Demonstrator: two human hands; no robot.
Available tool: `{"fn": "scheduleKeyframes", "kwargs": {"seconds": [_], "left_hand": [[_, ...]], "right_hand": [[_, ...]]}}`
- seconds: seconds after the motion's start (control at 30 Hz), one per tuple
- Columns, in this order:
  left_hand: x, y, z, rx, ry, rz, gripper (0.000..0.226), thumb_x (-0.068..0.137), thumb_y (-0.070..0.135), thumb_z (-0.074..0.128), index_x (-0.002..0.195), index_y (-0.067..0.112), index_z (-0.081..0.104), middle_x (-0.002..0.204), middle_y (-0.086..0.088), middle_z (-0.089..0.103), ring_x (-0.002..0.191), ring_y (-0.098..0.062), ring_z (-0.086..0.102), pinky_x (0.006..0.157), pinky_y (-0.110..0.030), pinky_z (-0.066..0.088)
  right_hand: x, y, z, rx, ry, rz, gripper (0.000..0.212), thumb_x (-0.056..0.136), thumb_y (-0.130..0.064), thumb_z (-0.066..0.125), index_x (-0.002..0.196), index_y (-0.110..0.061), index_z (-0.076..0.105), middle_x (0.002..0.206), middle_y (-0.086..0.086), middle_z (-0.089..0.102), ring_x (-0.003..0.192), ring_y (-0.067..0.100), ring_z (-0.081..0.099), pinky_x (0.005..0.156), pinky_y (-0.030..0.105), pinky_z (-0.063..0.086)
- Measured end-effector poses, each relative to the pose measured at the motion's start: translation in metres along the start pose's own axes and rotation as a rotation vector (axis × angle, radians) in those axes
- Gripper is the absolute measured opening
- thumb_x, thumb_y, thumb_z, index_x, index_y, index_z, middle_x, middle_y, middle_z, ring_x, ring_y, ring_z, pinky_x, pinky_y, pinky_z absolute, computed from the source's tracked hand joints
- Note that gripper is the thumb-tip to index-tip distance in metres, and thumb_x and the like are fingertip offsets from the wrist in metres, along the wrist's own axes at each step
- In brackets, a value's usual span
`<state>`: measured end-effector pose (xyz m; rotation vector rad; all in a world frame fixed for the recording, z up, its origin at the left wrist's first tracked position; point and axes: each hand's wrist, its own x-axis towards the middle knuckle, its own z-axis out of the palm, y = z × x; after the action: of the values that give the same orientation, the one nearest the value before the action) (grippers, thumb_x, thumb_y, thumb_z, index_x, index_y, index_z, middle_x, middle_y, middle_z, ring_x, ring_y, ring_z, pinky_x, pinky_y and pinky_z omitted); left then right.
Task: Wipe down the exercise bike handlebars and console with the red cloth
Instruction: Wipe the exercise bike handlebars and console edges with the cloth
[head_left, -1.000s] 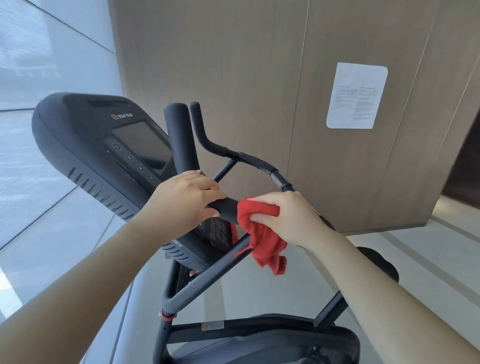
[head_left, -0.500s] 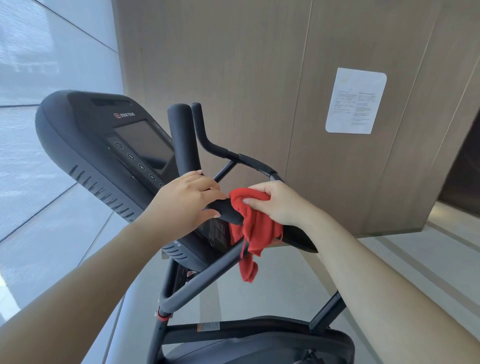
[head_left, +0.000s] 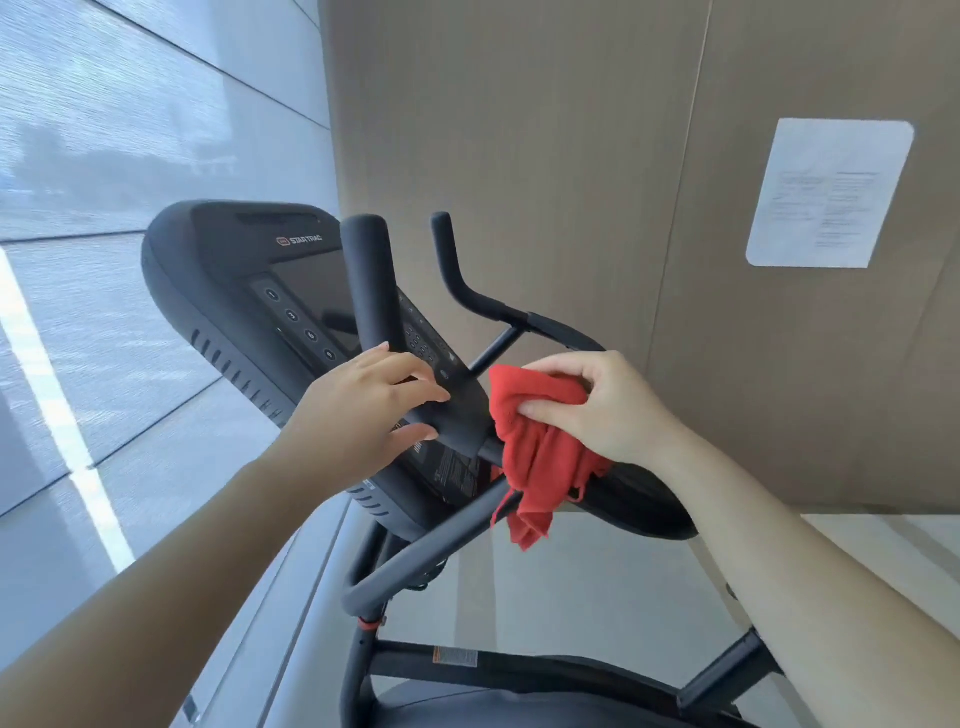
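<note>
The black exercise bike's console (head_left: 244, 291) with its dark screen and round buttons tilts up at the left. Two black handlebar horns rise beside it, the near handlebar (head_left: 369, 280) and the far handlebar (head_left: 467, 291). My left hand (head_left: 363, 415) rests on the base of the near horn, fingers loosely wrapped, thumb under the padded grip. My right hand (head_left: 602, 410) grips the bunched red cloth (head_left: 540, 457) and presses it on the bar joint just right of that grip. The cloth's loose end hangs below the bar.
A lower curved frame bar (head_left: 431, 551) runs under the handlebars down to the bike's body (head_left: 519, 696). A wood-panel wall (head_left: 519, 156) with a white paper notice (head_left: 826, 192) stands behind. Glass panels (head_left: 130, 130) line the left side.
My right hand has slid the red cloth left along the bar toward the centre grip. The view has shifted, so the console sits further right. My left hand keeps its place.
</note>
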<state>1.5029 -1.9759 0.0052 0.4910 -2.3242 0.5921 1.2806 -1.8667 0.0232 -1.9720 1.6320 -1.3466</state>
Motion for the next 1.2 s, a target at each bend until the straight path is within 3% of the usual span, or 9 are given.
{"fn": "scheduleKeyframes", "kwargs": {"seconds": [0.07,0.17,0.33,0.5,0.7,0.83,0.9,1.0,1.2], "left_hand": [[-0.001,0.009,-0.005,-0.013,-0.025,-0.077,0.035,0.066,0.029,0.082,0.098,0.026,0.069,0.098,0.007,0.064,0.091,-0.015,0.06,0.081,-0.035,0.055],[-0.002,0.025,-0.01,0.016,-0.063,-0.222,0.034,0.067,0.026,0.081,0.098,0.029,0.067,0.1,0.01,0.061,0.094,-0.007,0.05,0.06,-0.028,0.053],[-0.001,0.068,-0.007,0.006,-0.072,-0.488,0.028,0.077,0.033,0.072,0.104,0.033,0.065,0.106,0.017,0.058,0.097,-0.007,0.055,0.073,-0.031,0.052],[0.0,0.127,-0.001,-0.137,0.029,-0.699,0.031,0.083,0.043,0.054,0.108,0.03,0.066,0.104,0.018,0.06,0.095,0.0,0.056,0.085,-0.018,0.044],[0.0,0.158,-0.008,-0.126,-0.062,-0.789,0.039,0.081,0.054,0.047,0.112,0.035,0.061,0.109,0.021,0.058,0.099,0.002,0.054,0.087,-0.017,0.043],[0.009,0.165,-0.013,-0.097,-0.085,-0.807,0.03,0.086,0.041,0.057,0.115,0.034,0.06,0.111,0.022,0.053,0.099,0.002,0.052,0.085,-0.017,0.04],[0.015,0.168,-0.013,-0.077,-0.091,-0.805,0.03,0.087,0.037,0.059,0.117,0.033,0.06,0.113,0.02,0.053,0.099,0.0,0.051,0.085,-0.02,0.041],[0.016,0.171,-0.011,-0.065,-0.113,-0.802,0.031,0.086,0.038,0.06,0.117,0.032,0.06,0.115,0.018,0.054,0.102,-0.004,0.053,0.084,-0.024,0.045],[0.011,0.178,-0.008,-0.03,-0.137,-0.866,0.051,0.076,0.063,0.038,0.116,0.038,0.058,0.114,0.018,0.055,0.1,-0.002,0.053,0.084,-0.022,0.044]], "right_hand": [[0.002,0.007,-0.005,-0.015,-0.04,-0.051,0.024,0.074,-0.016,0.076,0.096,-0.026,0.072,0.092,-0.013,0.072,0.088,-0.001,0.065,0.083,0.017,0.049],[-0.005,0.022,-0.011,-0.167,-0.215,-0.128,0.028,0.073,-0.021,0.076,0.097,-0.033,0.069,0.093,-0.019,0.069,0.088,-0.009,0.061,0.08,0.008,0.043],[-0.002,0.043,-0.023,0.004,-0.403,-0.146,0.024,0.079,-0.04,0.069,0.101,-0.031,0.068,0.096,-0.02,0.068,0.091,-0.006,0.061,0.085,0.017,0.048],[0.001,0.058,-0.018,0.033,-0.381,-0.271,0.013,0.074,-0.032,0.071,0.085,-0.032,0.064,0.083,-0.019,0.068,0.082,0.0,0.062,0.082,0.03,0.051],[0.0,0.065,-0.044,0.006,-0.258,-0.364,0.014,0.074,-0.024,0.073,0.079,-0.035,0.065,0.078,-0.018,0.069,0.073,-0.003,0.061,0.07,0.015,0.046],[0.008,0.077,-0.083,0.098,-0.206,-0.257,0.014,0.075,-0.025,0.072,0.085,-0.033,0.065,0.08,-0.015,0.07,0.077,0.003,0.065,0.078,0.029,0.052],[0.009,0.076,-0.085,0.108,-0.271,-0.223,0.015,0.075,-0.026,0.071,0.088,-0.033,0.067,0.084,-0.013,0.071,0.084,0.007,0.066,0.084,0.035,0.052],[-0.004,0.072,-0.065,0.034,-0.483,-0.19,0.019,0.077,-0.03,0.072,0.096,-0.034,0.07,0.091,-0.02,0.07,0.089,-0.003,0.063,0.088,0.024,0.05],[0.007,0.079,-0.042,0.066,-0.423,-0.157,0.03,0.07,-0.033,0.079,0.099,-0.033,0.071,0.094,-0.017,0.071,0.092,-0.001,0.063,0.089,0.021,0.048]]}}
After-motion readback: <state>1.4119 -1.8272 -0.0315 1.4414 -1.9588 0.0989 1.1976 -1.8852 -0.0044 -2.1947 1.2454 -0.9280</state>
